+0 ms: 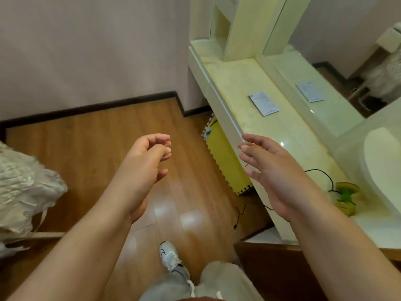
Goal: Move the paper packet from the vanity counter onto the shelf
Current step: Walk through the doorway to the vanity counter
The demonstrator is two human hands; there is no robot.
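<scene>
A flat grey-blue paper packet (263, 103) lies on the pale yellow vanity counter (234, 83), near the mirror. A cream shelf unit (223, 27) with an open niche stands at the counter's far end. My right hand (271, 170) hovers at the counter's front edge, fingers spread, holding nothing, well short of the packet. My left hand (145, 168) hangs over the wooden floor with its fingers loosely curled and nothing in them.
A mirror (338, 51) behind the counter reflects the packet. A green and yellow small gadget (346, 197) with a black cable sits on the counter's near end. Yellow foam mats (225, 164) lean under the counter. Crumpled pale fabric (23, 187) lies at left.
</scene>
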